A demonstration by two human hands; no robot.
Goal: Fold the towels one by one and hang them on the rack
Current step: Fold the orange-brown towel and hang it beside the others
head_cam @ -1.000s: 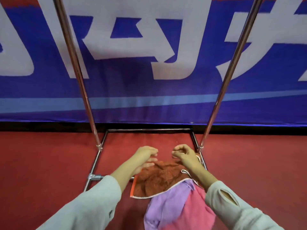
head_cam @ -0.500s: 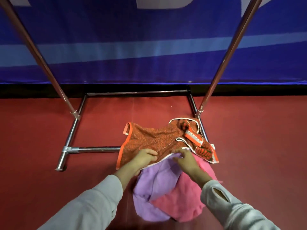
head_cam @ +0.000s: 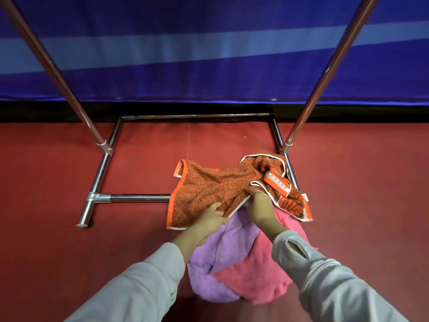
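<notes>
On the floor (head_cam: 46, 182) beside the right foot of the rack (head_cam: 300, 122), my left hand (head_cam: 212, 219) and right hand (head_cam: 260, 205) each pinch the near hem of the orange towel (head_cam: 209, 189). I'd lift it clear of the purple towel (head_cam: 216, 259), then shake its bunched right end flat.

both hands (head_cam: 212, 219) (head_cam: 260, 205) gripping orange towel (head_cam: 209, 189), rack base (head_cam: 102, 168) nearby

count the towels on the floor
3. The orange towel lies farthest, gripped by the left hand and right hand; the purple towel nearer, left; the pink towel nearer, right. Others may hide beneath.
</notes>
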